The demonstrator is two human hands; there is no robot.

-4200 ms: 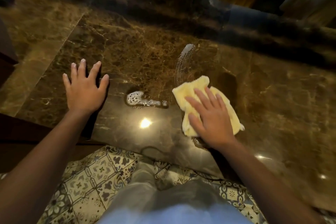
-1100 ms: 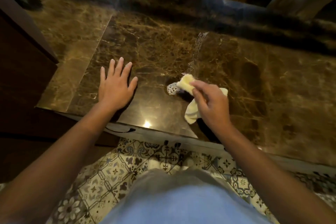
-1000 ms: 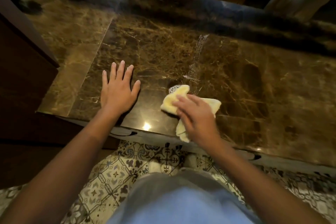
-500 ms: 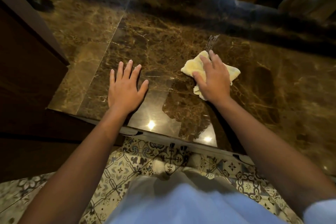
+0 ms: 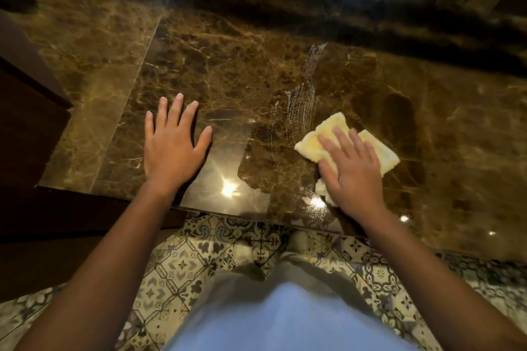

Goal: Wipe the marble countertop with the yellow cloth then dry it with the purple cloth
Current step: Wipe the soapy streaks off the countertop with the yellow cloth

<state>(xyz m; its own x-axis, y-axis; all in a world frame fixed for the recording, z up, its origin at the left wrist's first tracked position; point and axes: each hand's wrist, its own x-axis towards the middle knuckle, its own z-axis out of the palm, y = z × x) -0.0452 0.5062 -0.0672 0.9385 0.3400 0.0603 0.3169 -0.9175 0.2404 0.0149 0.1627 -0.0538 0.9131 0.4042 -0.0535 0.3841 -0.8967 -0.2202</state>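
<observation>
Your right hand [image 5: 352,172] presses flat, fingers spread, on the yellow cloth [image 5: 342,137] right of centre (soapy streaks [image 5: 302,100] just left); your left hand [image 5: 171,148] lies open on the table [image 5: 228,65], likely bracing you.

right hand [image 5: 352,171] now flat on yellow cloth [image 5: 346,147], back toward near edge and further right than half a second ago, cloth spread wider, foam puddle gone from marble countertop [image 5: 228,71], streaky soap smear [image 5: 299,111] left of cloth
</observation>
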